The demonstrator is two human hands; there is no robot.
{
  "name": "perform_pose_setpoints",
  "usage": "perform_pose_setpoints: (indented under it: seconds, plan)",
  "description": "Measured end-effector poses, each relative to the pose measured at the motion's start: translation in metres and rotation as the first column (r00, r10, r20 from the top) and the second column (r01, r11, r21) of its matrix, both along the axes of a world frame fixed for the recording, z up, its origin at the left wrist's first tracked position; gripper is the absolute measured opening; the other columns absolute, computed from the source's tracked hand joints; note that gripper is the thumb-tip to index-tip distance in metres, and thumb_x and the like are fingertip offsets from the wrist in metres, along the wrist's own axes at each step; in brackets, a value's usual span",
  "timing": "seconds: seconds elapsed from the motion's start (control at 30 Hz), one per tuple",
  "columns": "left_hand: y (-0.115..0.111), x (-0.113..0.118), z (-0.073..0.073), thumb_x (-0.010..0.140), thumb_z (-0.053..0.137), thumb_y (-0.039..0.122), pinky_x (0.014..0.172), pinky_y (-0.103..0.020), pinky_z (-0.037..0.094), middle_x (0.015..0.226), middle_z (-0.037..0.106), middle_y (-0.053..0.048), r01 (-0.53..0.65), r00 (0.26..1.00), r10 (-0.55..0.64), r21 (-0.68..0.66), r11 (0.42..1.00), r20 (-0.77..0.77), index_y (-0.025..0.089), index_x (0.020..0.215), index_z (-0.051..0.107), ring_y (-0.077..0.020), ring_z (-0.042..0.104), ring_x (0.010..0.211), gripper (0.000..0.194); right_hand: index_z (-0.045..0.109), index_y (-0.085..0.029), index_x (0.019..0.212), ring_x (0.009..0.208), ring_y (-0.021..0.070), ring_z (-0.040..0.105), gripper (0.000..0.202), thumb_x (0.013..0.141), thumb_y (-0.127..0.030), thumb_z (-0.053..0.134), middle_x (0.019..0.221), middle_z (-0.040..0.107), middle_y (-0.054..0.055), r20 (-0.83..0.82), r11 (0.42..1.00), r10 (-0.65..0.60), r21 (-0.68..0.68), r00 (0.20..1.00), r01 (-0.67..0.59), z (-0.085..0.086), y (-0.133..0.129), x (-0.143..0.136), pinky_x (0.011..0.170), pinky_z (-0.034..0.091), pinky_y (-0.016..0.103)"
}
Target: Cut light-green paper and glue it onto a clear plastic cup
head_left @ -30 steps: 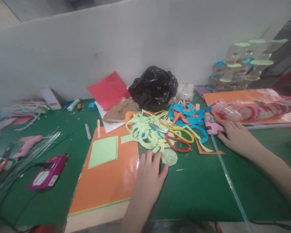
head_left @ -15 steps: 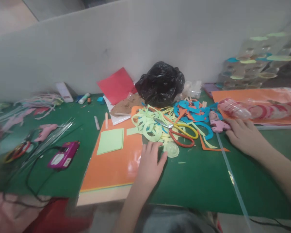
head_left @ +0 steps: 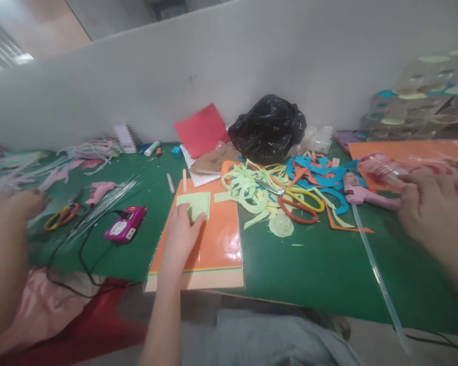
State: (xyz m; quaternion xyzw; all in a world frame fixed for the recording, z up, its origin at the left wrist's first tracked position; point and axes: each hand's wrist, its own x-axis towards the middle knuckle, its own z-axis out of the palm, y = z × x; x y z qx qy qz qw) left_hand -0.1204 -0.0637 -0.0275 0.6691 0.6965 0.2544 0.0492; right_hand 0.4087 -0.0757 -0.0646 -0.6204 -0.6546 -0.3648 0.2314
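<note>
My left hand [head_left: 183, 235] lies on the light green paper squares [head_left: 201, 200], fingers on the stack and thumb spread apart. Under the stack is a clear sleeve of orange sheets [head_left: 217, 241]. At the right, my right hand [head_left: 435, 208] is over the red-marked plastic bottle [head_left: 381, 169]; its fingers are blurred and the fingertips are partly hidden. Beside that hand a pink glue gun [head_left: 361, 194] lies on its side, with a long clear glue stick [head_left: 379, 277] running from it past the front edge. Scissors [head_left: 299, 208] with red and yellow handles rest between my hands.
Paper scraps [head_left: 252, 190] and a round green piece [head_left: 281, 225] lie mid-table. Behind are a black plastic bag [head_left: 269, 127] and red paper [head_left: 200, 129]. Another person's arm [head_left: 5, 254] reaches in at left, near a magenta box [head_left: 125, 223] with a cable and another pink glue gun [head_left: 99, 192].
My left hand has moved left from beside the round green piece onto the green squares. My right hand has shifted right, away from the glue gun's body, toward the bottle. The view has turned left.
</note>
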Motion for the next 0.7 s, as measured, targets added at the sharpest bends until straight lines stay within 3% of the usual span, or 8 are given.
perform_pose_setpoints:
  seconds: [0.17,0.33,0.53,0.7]
  plan:
    - [0.01,-0.011,-0.02,0.091,0.054,0.037,0.098,-0.047,0.048,0.113,0.063,-0.014,-0.014,0.996,0.022,0.089,0.996,-0.088,0.018,0.106,0.058,-0.0327,0.057,0.11,0.025,0.065,-0.011,0.105,0.09,0.0324,0.062,0.046,0.1,-0.032,0.024,0.091,0.071,0.018,0.03,0.996,0.011,0.09,0.999,-0.014,-0.001,0.002,-0.005,0.093,0.04,0.048]
    - [0.012,-0.013,-0.02,0.091,0.053,0.031,0.094,-0.048,0.049,0.109,0.066,-0.014,-0.06,0.998,0.063,0.101,0.993,-0.025,0.017,0.104,0.061,-0.0333,0.058,0.106,0.02,0.065,-0.011,0.104,0.097,0.0311,0.064,0.048,0.101,-0.034,0.023,0.092,0.073,0.017,-0.011,0.999,0.027,0.044,1.0,-0.026,-0.003,0.002,-0.01,0.093,0.039,0.044]
    - [0.012,-0.015,-0.019,0.093,0.042,0.017,0.098,-0.049,0.049,0.117,0.066,-0.017,-0.159,0.986,0.146,0.182,0.97,0.084,0.014,0.117,0.059,-0.0335,0.059,0.113,0.031,0.067,-0.009,0.103,0.1,0.0324,0.062,0.052,0.102,-0.034,0.021,0.094,0.072,0.021,-0.025,1.0,-0.019,0.023,1.0,0.019,-0.002,0.001,-0.011,0.094,0.038,0.045]
    - [0.01,-0.014,-0.018,0.087,0.035,0.005,0.099,-0.047,0.05,0.12,0.066,-0.016,-0.16,0.985,0.142,0.192,0.968,0.102,0.014,0.122,0.058,-0.0318,0.06,0.117,0.043,0.067,-0.008,0.101,0.091,0.0332,0.061,0.056,0.102,-0.035,0.018,0.094,0.072,0.022,-0.027,0.998,-0.045,0.033,0.999,0.046,-0.001,0.001,-0.009,0.093,0.039,0.046]
